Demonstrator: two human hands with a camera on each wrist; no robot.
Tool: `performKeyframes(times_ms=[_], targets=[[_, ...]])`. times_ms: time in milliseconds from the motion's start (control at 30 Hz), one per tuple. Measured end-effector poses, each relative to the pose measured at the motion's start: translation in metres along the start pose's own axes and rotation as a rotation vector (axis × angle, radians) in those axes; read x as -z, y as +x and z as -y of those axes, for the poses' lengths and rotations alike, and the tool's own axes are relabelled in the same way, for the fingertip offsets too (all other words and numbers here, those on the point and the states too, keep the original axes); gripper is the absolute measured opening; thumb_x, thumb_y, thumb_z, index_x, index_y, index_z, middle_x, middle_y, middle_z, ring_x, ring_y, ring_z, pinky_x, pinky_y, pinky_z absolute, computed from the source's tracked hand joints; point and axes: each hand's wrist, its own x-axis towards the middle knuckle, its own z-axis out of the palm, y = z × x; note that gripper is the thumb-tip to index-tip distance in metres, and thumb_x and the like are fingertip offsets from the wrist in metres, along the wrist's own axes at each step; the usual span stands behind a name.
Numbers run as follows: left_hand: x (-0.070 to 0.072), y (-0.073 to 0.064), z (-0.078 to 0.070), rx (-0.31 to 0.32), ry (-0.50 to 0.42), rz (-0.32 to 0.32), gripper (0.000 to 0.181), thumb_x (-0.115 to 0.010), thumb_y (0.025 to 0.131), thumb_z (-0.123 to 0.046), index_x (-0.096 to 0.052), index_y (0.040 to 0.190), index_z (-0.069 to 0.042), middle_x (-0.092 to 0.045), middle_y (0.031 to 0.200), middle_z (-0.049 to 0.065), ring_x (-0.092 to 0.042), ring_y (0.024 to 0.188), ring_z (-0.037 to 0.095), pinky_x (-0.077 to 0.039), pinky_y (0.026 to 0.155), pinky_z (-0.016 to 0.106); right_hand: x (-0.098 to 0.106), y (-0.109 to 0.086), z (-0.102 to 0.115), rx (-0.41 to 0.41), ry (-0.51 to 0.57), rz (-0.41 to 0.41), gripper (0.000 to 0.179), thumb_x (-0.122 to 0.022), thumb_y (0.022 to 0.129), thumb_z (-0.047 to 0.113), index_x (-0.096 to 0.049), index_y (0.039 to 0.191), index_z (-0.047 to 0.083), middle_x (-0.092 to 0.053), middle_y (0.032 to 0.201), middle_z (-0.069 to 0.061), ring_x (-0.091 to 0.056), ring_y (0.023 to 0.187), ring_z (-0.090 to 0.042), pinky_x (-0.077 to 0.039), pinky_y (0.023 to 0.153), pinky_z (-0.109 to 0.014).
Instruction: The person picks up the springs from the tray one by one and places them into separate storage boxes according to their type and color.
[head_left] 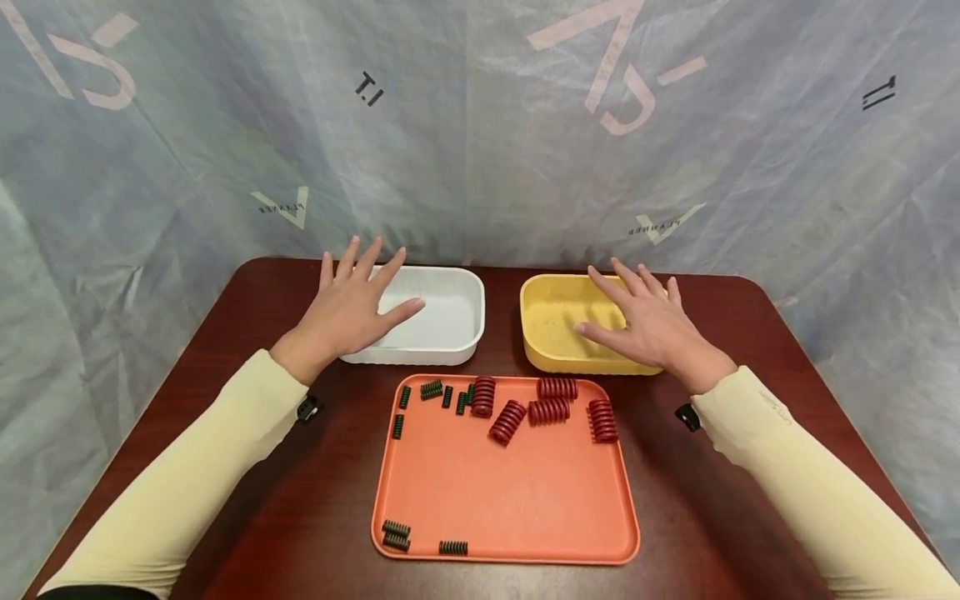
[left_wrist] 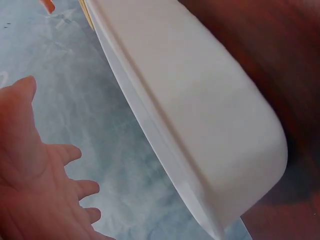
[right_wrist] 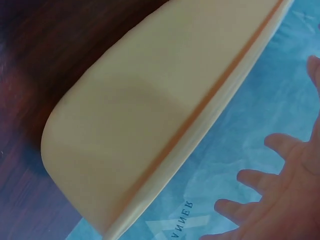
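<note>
My left hand (head_left: pixel 351 310) hovers with fingers spread over the left part of a white bin (head_left: pixel 450 357), holding nothing. Over the right part of a yellow bin (head_left: pixel 547 360) my right hand (head_left: pixel 651 323) is spread the same way, also with nothing in it. No springs show in the visible parts of either bin. In front of them lies an orange tray (head_left: pixel 510 492). Large red springs (head_left: pixel 507 422) are grouped at its top middle and right. Small dark green springs (head_left: pixel 432 389) lie at its top left, with a few more springs (head_left: pixel 453 547) at the bottom left.
A dark reddish-brown table (head_left: pixel 300 508) carries the bins and the tray. Behind and beside it hangs a grey printed sheet (head_left: pixel 465 150). The two bins stand side by side with a gap between them, just beyond the tray's far edge.
</note>
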Motion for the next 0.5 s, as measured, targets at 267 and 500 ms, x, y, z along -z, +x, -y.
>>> performKeyframes(times_ms=[267,500], targets=[[0.003,-0.026,-0.014,-0.040,-0.052,-0.061,0.088,-0.044,0.100,-0.071,-0.022,0.166,-0.016,-0.013,0.169,0.022,0.002,0.156,0.040,-0.001,0.125,0.062,0.005,-0.023,0.002,0.027,0.035,-0.047,0.090,-0.062,0.093,0.068,-0.028,0.165,0.027,-0.017,0.170,-0.015,-0.012,0.153,-0.048,-0.001,0.116,-0.079],[-0.001,-0.044,-0.025,-0.062,-0.102,-0.089,0.088,-0.048,0.101,-0.067,-0.027,0.164,-0.009,-0.020,0.167,0.024,-0.010,0.155,0.043,-0.012,0.126,0.059,0.003,-0.043,0.000,0.054,0.062,-0.078,0.088,-0.069,0.092,0.061,-0.033,0.163,0.024,-0.025,0.166,-0.019,-0.020,0.150,-0.046,-0.007,0.115,-0.080]])
